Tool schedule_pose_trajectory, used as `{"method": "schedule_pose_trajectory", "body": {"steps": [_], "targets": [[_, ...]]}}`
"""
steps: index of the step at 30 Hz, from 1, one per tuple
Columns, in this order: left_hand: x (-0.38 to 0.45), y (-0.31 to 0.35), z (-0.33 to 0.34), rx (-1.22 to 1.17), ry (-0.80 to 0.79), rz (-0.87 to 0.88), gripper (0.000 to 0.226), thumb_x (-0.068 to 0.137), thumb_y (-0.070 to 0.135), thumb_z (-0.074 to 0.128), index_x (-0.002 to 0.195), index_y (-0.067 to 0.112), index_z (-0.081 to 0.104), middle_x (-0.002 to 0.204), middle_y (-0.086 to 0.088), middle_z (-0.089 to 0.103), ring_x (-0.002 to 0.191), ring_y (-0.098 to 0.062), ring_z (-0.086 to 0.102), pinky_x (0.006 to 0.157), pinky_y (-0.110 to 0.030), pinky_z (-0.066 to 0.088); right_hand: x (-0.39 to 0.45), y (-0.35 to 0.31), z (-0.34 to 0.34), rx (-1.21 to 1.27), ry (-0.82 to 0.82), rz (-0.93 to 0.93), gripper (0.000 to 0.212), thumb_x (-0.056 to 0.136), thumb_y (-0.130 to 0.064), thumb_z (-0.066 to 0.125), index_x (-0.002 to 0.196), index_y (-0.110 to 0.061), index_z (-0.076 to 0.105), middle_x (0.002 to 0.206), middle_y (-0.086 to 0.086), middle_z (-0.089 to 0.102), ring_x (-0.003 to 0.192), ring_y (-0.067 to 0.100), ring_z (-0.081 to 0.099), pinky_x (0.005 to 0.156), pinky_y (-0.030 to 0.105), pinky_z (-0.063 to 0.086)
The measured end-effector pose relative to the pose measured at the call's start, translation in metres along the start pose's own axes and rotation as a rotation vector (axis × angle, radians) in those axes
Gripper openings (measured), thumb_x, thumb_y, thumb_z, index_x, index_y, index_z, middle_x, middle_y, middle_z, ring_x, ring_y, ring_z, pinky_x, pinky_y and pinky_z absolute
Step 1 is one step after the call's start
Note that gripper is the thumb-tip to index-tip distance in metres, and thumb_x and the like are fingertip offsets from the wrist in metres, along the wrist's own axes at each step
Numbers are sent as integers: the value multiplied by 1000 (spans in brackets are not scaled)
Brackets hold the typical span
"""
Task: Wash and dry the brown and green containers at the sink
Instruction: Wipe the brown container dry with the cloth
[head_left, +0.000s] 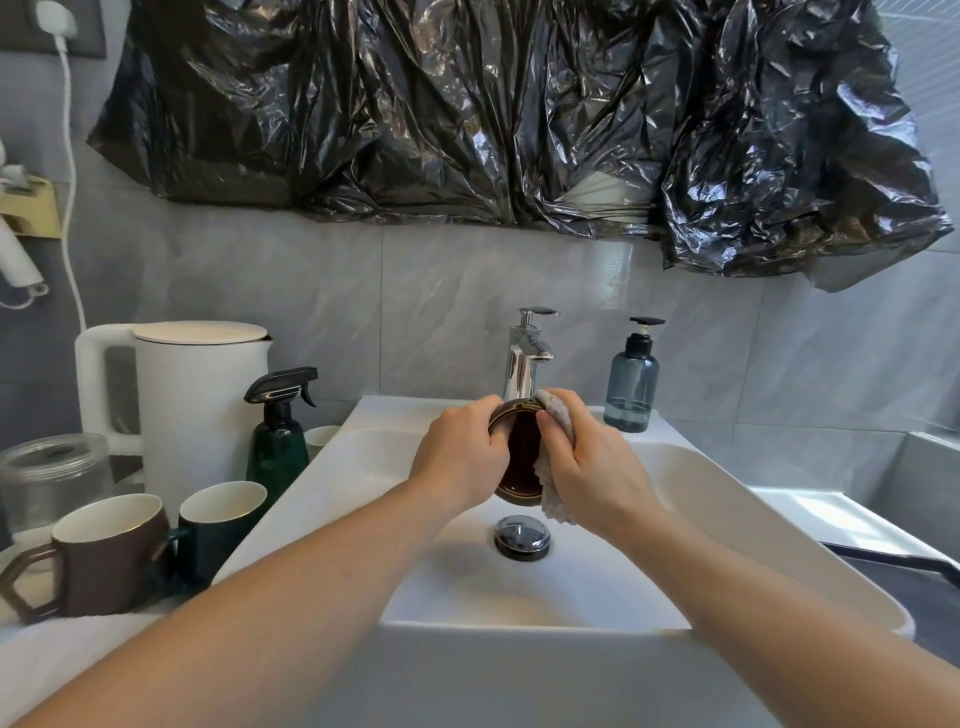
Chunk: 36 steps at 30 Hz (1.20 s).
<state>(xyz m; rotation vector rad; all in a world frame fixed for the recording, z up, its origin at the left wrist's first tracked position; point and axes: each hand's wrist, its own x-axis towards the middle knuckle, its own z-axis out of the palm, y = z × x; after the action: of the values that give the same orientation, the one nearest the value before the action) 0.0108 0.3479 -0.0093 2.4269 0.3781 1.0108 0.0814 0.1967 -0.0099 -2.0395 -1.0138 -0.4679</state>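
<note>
Over the white sink (717, 499), my left hand (460, 457) grips a small brown saucer (522, 457) with a gold rim, tilted on edge below the chrome tap (525, 364). My right hand (592, 467) holds a pale knobbly cloth (557, 506) and presses it against the saucer's right side. A brown mug (98, 561) and a green mug (221, 525) stand upright on the counter to the left of the sink.
A white kettle (192, 395), a dark green spray bottle (278, 436) and a clear jar (52, 478) stand at the left. A blue soap dispenser (631, 384) sits right of the tap. The drain plug (521, 536) lies below my hands. Black plastic sheeting (493, 114) hangs above.
</note>
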Motion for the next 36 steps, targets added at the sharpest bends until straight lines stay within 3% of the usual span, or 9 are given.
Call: {"method": "schedule_pose_trajectory", "body": {"steps": [7, 10, 12, 16, 21, 24, 27, 31, 36], "targets": [[1, 1, -4, 5, 149, -85, 25, 104, 29, 51, 89, 16, 66, 86, -10, 71, 85, -39, 60, 72, -46, 54, 0, -2, 3, 66, 2, -19, 39, 106, -45, 42, 144, -51, 46, 117, -12, 73, 106, 15, 66, 91, 41, 54], [7, -5, -9, -50, 221, -174, 28, 107, 29, 50, 90, 16, 69, 89, -9, 72, 84, -35, 60, 70, -39, 47, -3, -1, 2, 78, -80, 112, 40, 103, -60, 38, 105, -31, 65, 98, -7, 74, 93, 19, 68, 86, 45, 56], [9, -8, -12, -64, 233, -188, 28, 108, 29, 49, 92, 17, 69, 90, -8, 72, 83, -32, 59, 69, -37, 44, -6, -2, 1, 64, -127, 126, 43, 104, -61, 35, 91, -29, 60, 91, -3, 72, 86, 22, 67, 82, 44, 56], [5, 0, -7, -22, 143, -76, 25, 105, 29, 51, 92, 18, 69, 90, -9, 73, 85, -35, 61, 73, -42, 54, -3, -2, 1, 119, -61, 14, 33, 108, -46, 40, 140, -43, 46, 116, -9, 70, 106, 17, 65, 92, 41, 52], [3, 2, 0, 10, 123, -68, 21, 102, 26, 53, 90, 16, 67, 89, -10, 72, 86, -37, 60, 73, -43, 53, -2, -1, 2, 123, -41, -51, 41, 106, -42, 44, 146, -51, 39, 122, -15, 69, 111, 12, 64, 94, 40, 52], [6, -1, -4, -31, 171, -153, 28, 106, 29, 51, 90, 15, 70, 90, -10, 73, 87, -37, 60, 73, -41, 51, -1, 2, 4, 95, -95, 47, 33, 104, -57, 39, 131, -45, 50, 111, -5, 73, 100, 21, 68, 90, 44, 55], [10, -6, -9, -79, 243, -224, 28, 107, 27, 50, 92, 16, 70, 91, -9, 72, 84, -33, 57, 71, -36, 43, -4, 4, 6, 54, -176, 128, 45, 100, -71, 31, 91, -35, 56, 88, -3, 72, 76, 23, 70, 76, 44, 59], [6, -3, -7, -126, 142, -186, 30, 107, 29, 48, 94, 15, 71, 87, -3, 69, 84, -30, 61, 71, -37, 47, -1, 6, 9, 170, -107, 125, 47, 96, -74, 31, 106, -35, 54, 96, -3, 73, 84, 23, 70, 79, 47, 59], [-4, 2, 6, -3, -105, -23, 23, 97, 32, 50, 79, 23, 61, 89, -6, 74, 91, -35, 66, 77, -41, 54, 0, 12, 5, 23, -93, 53, 28, 105, -52, 36, 124, -40, 54, 108, -6, 72, 102, 23, 66, 88, 46, 53]]}}
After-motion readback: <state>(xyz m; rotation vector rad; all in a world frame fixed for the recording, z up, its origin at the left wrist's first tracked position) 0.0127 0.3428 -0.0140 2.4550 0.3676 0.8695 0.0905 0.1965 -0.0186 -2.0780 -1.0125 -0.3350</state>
